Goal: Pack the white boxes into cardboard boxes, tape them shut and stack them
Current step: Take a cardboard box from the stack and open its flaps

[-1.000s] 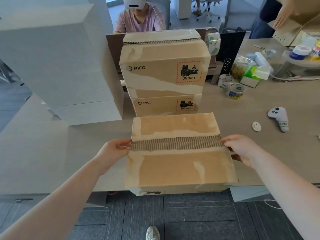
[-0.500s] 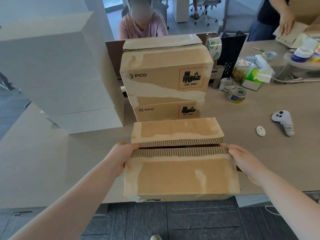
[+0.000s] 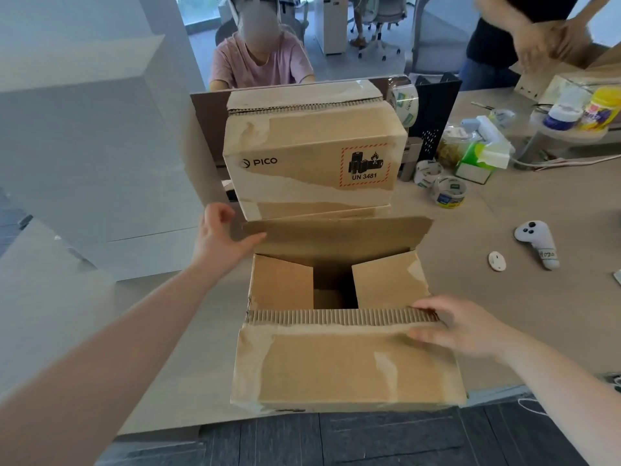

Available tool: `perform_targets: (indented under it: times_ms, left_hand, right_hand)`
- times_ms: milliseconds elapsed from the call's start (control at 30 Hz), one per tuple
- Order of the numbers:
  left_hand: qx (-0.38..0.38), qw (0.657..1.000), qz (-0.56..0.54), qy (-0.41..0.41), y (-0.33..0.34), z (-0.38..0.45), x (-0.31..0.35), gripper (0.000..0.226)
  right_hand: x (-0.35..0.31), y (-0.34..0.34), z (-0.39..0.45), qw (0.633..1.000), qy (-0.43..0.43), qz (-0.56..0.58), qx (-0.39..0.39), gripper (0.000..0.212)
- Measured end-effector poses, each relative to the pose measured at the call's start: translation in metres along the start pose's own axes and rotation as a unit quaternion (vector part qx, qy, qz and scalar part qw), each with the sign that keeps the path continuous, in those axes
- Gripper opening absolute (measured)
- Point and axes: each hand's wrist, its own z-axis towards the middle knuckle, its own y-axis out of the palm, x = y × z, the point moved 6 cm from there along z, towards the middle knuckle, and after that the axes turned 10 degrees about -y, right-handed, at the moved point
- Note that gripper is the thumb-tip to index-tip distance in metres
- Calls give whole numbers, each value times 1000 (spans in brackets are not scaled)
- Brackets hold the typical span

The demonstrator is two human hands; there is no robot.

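A brown cardboard box (image 3: 342, 364) stands at the table's front edge with its top open. My left hand (image 3: 223, 238) grips the left end of the far flap (image 3: 339, 235), which stands upright. My right hand (image 3: 462, 326) holds the right end of the near flap's corrugated edge, and that flap is folded back toward me. Two inner side flaps lie folded in, with a dark gap between them. Behind the box stands a closed PICO carton (image 3: 312, 156) on top of another that is mostly hidden. Large white boxes (image 3: 84, 146) are stacked at the left.
On the table (image 3: 554, 314) at the right lie tape rolls (image 3: 448, 191), a white controller (image 3: 537, 243), a small white disc (image 3: 496, 261) and a green tissue box (image 3: 477, 163). A seated person (image 3: 262, 58) is behind the divider. Another person (image 3: 514, 35) stands at the far right.
The box's two top flaps were closed and are now parted. My left hand lifted the far flap upright, and my right hand drew the near flap toward me.
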Motion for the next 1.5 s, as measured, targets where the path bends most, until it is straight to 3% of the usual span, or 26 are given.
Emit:
perform_targets:
  times_ms: [33,100,167,267,400,533,567,667,767,833,900,1000,1067,1133,1333,1433,1500]
  left_hand:
    - [-25,1000,-16,-1,5,8,-2,43]
    - [-79,995,-52,-32,19,21,-5,21]
    - [-66,990,-100,-71,23,33,-9,27]
    - [-19,989,-66,-127,28,41,-29,38]
    - [-67,986,-18,-153,42,12,-51,69]
    - [-64,985,37,-159,39,-19,-64,60]
    - [-69,982,46,-171,37,-27,-68,55]
    - [-70,972,11,-224,31,-45,-79,48]
    - [-53,976,14,-212,24,-56,-77,50]
    - [-62,980,92,-168,22,-67,-70,54]
    - [-74,970,202,-112,26,-85,-64,57]
    - [-99,939,319,-76,41,-119,-68,63]
    - [-97,912,396,-44,55,-141,-70,74]
    - [-101,888,448,-11,69,-158,-67,84]
    - [-126,847,516,-28,96,-170,-60,115]
    - [-124,843,523,-24,102,-168,-57,115]
    - [-131,859,495,-17,105,-172,-50,108]
  right_hand:
    - [1,1,2,997,1,-70,-21,51]
    - [0,-1,3,994,16,-104,-14,56]
    - [-8,-3,1,993,6,-114,-7,54]
    - [-27,-8,-6,987,-52,-150,19,51]
    - [-40,-10,-21,996,-84,-36,11,43]
    - [-42,-1,-36,992,-95,49,-68,17]
    - [-43,1,-41,988,-91,77,-94,23]
    - [-42,8,-58,976,-52,157,-140,69]
    - [-35,21,-72,951,20,235,-199,63]
    - [-39,27,-76,970,8,100,-222,47]
    - [-42,32,-71,976,-17,-98,-193,37]
    - [-39,49,-51,957,-45,-269,-100,74]
    - [-32,64,-37,951,-58,-294,-77,101]
    - [-24,68,-25,942,-62,-325,-55,109]
    - [-9,79,-9,894,-77,-441,-2,87]
    - [-20,81,-3,887,-73,-454,46,69]
    - [-36,88,3,888,-122,-441,54,57]
